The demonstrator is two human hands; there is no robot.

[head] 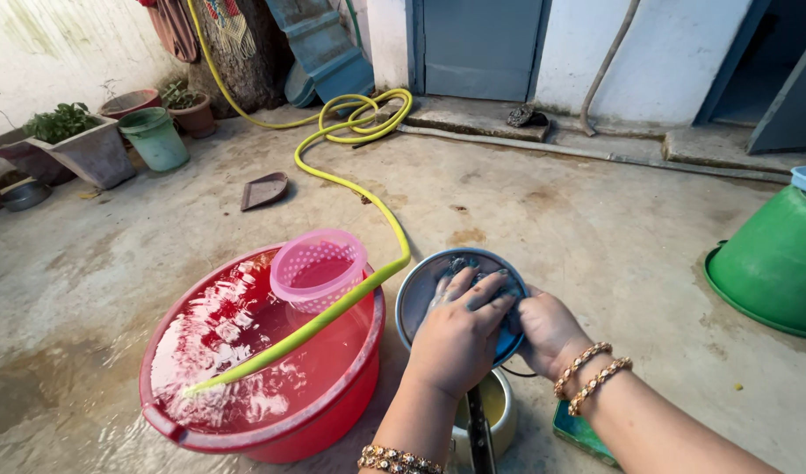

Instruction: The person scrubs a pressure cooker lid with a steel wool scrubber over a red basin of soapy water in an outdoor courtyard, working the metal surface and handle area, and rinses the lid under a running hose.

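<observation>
While your left hand [460, 338] presses flat on the round steel plate [425, 294] at lower centre, your right hand [548, 329] grips its right rim, beside the red water tub [245, 421] with the yellow hose [350, 189].

two hands are showing, the left hand [460, 338] and the right hand [548, 332], both pressing on one round steel plate [425, 294]. just left of the plate are sitting one red tub [271, 430], one pink basket [320, 268] and one yellow hose [350, 189]. right of it, one green tub [772, 263] is lying.
</observation>
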